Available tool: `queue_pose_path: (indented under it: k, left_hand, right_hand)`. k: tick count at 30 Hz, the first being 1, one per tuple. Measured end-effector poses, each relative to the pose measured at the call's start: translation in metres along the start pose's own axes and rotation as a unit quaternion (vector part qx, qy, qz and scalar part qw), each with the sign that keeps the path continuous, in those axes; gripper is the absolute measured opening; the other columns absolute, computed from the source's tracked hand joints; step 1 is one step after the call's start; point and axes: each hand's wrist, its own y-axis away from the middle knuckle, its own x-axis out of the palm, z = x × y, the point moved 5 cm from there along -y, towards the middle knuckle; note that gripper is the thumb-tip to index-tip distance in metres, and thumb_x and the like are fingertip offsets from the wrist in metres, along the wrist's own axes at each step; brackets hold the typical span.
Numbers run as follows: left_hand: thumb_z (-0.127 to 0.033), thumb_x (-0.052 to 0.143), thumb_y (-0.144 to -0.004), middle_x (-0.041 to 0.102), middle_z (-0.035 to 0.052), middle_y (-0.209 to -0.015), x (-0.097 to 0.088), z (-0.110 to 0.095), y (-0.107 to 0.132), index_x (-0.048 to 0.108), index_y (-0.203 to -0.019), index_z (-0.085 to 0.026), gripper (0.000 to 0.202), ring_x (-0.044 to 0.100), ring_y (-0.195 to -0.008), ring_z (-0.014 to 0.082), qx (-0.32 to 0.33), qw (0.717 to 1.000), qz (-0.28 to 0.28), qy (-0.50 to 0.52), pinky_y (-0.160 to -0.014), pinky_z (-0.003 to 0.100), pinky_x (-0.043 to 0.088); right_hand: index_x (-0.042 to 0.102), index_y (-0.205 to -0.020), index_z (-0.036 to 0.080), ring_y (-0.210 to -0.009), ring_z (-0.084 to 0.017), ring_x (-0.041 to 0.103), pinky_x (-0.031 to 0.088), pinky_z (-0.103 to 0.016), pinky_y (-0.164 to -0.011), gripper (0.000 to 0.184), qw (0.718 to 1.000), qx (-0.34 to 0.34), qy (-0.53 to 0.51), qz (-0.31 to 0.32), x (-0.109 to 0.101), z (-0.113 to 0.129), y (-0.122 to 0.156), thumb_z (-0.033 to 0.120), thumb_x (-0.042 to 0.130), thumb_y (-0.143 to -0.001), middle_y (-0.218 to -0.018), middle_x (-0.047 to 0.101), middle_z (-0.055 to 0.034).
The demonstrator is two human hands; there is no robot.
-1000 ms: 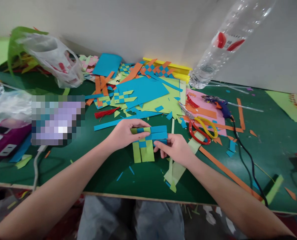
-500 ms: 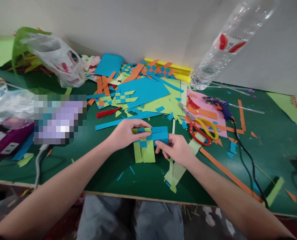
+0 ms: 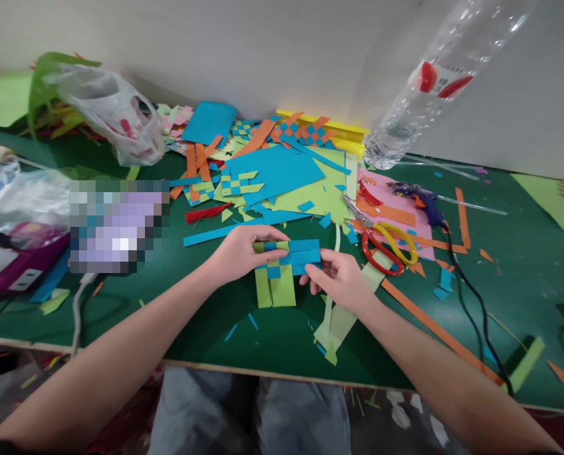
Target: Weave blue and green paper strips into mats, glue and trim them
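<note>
Holding the Woven Paper (image 3: 282,273)

With the left hand (image 3: 244,254), we clamp the woven paper's left side. It sits between our hands, over the green table (image 3: 201,328). With the right hand (image 3: 343,281), we pinch its blue strips (image 3: 305,254).

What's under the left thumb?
Woven paper. Blue and green squares show above and below the left thumb, with blue strips to the right. The weave directly beneath it is covered, so I can't tell the pattern there.

1 close head-worn view from above the lap (image 3: 201,411), forward and down over the green table (image 3: 201,335)
</note>
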Motion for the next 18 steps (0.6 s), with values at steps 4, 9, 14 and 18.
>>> queue_pose_path:
  k: [4, 9, 14, 18]
  left_hand:
    - [-0.042, 0.068, -0.08, 0.072, 0.0021, -0.103, 0.002, 0.001, 0.0, 0.069, -0.102, -0.024, 0.029, 0.069, -0.092, 0.0181, 0.001, 1.0, 0.011, 0.006, -0.08, 0.027, 0.057]
    - [-0.043, 0.064, -0.083, 0.072, 0.0059, -0.105, 0.001, 0.002, 0.0, 0.062, -0.116, -0.021, 0.04, 0.07, -0.091, 0.0191, 0.023, 0.999, -0.02, 0.016, -0.077, 0.029, 0.058]
    - [-0.026, 0.048, -0.094, 0.066, 0.0078, -0.117, -0.007, -0.005, 0.003, 0.061, -0.116, -0.02, 0.026, 0.061, -0.111, 0.0196, 0.141, 0.979, -0.074, -0.131, -0.096, 0.037, 0.05]
    - [-0.024, 0.048, -0.095, 0.07, 0.0064, -0.105, -0.01, -0.002, 0.005, 0.064, -0.107, -0.018, 0.021, 0.063, -0.101, 0.0204, 0.155, 0.959, -0.07, -0.227, -0.09, 0.038, 0.05]
  right_hand:
    - [0.063, -0.087, 0.016, -0.048, -0.009, 0.057, 0.047, -0.022, -0.048, 0.026, 1.0, 0.002, 0.011, -0.005, 0.0, 0.001, 0.0, 0.041, 0.06, -0.084, -0.071, 0.069, -0.0037]
    - [0.058, -0.068, 0.018, -0.043, -0.009, 0.052, 0.039, -0.022, -0.045, 0.035, 0.979, -0.042, 0.184, -0.071, -0.007, 0.008, 0.002, 0.047, 0.054, -0.087, -0.055, 0.063, 0.0002]
    - [0.066, -0.094, 0.015, -0.044, -0.011, 0.05, 0.033, -0.026, -0.045, 0.038, 0.855, -0.197, 0.437, -0.198, -0.018, 0.022, 0.005, 0.049, 0.05, -0.091, -0.05, 0.055, 0.0027]
    - [0.062, -0.112, 0.014, -0.086, -0.02, 0.065, 0.051, -0.034, -0.075, 0.031, 0.821, -0.314, 0.46, -0.128, -0.011, 0.025, 0.002, 0.036, 0.051, -0.092, -0.089, 0.07, -0.0077]
